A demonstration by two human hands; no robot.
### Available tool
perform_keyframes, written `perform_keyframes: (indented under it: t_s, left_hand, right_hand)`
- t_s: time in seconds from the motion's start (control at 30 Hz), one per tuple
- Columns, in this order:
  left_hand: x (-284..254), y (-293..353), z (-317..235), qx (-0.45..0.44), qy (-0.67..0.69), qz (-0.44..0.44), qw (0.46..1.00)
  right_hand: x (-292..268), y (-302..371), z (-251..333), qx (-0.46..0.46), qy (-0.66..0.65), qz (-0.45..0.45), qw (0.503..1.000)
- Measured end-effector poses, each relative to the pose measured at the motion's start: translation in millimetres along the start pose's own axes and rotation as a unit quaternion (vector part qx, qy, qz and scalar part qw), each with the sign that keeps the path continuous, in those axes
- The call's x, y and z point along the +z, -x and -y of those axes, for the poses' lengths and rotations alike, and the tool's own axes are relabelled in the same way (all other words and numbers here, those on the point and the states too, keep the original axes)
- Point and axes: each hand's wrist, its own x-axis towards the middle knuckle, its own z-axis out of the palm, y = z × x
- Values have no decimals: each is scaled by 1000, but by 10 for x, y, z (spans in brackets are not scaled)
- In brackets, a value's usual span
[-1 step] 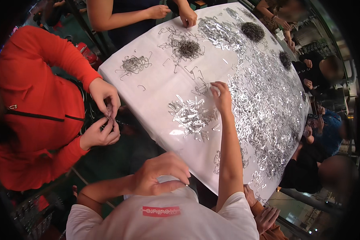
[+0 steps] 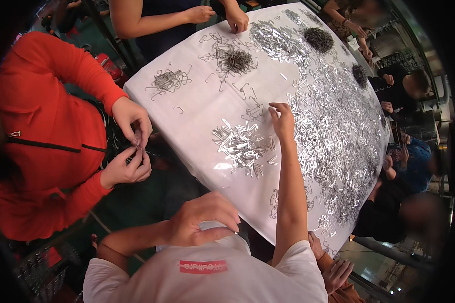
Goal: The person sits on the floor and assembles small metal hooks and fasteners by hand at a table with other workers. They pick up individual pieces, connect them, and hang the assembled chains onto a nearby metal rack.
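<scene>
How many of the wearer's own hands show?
2. The right hand is over the table, beyond and right of the bright pile; the left hand is by the white shirt. Neither is covered.

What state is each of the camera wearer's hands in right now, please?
Left hand: loosely curled; whether it holds anything cannot be told.
Right hand: open, thumb and fingers apart, nothing visibly held.
</scene>
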Motion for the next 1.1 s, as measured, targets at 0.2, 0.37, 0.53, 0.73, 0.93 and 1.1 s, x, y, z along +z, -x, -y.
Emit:
perform_keyframes:
  t_s: [0.2, 0.37, 0.53, 0.73, 0.93, 1.1]
  left_hand:
    - [90, 148, 87, -3, -42, -8, 999]
    - [144, 289, 59, -1, -78, -30, 997]
    - [204, 470, 18, 2, -79, -56, 995]
    - [301, 681, 121, 13, -115, -83, 990]
    - [396, 818, 325, 16, -161, -150, 975]
    - [449, 870, 390, -3, -157, -189, 969]
  right_hand:
    - [244, -640, 194, 69, 99, 26, 992]
    - [529, -792, 386, -36, 239, 41, 969]
    - [391, -488, 348, -47, 79, -20, 996]
    - [-61, 693, 639, 48, -313, 15, 948]
    - [-329, 2140, 1245, 88, -478, 83, 870]
    - [-356, 2776, 1458, 120, -557, 114, 814]
